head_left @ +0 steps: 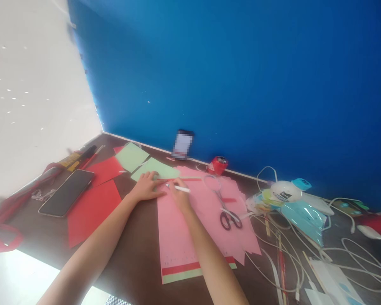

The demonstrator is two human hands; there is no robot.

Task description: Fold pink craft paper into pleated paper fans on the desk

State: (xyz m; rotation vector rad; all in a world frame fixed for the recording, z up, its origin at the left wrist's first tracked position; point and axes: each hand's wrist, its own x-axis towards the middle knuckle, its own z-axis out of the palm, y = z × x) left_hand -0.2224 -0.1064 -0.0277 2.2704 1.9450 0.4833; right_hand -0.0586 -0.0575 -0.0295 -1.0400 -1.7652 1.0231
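Note:
My right hand (180,195) grips a white pen (182,188) near the top left of the pink paper (178,237). Beside it, my left hand (148,186) rests with fingers spread, partly on a pale green sheet (157,169) and against a narrow red strip (190,180). A red band (179,268) and a pale green band (180,276) run along the pink paper's near edge. Dark-handled scissors (231,220) lie on the right part of the pink sheets. The pen tip is too blurred to tell whether it touches the paper.
Red sheets (95,207) and a large phone (66,192) lie to the left. A small phone (183,145) leans on the blue wall (225,84), near a red container (218,165). On the right are a white bottle (285,190) and tangled white cables (292,254).

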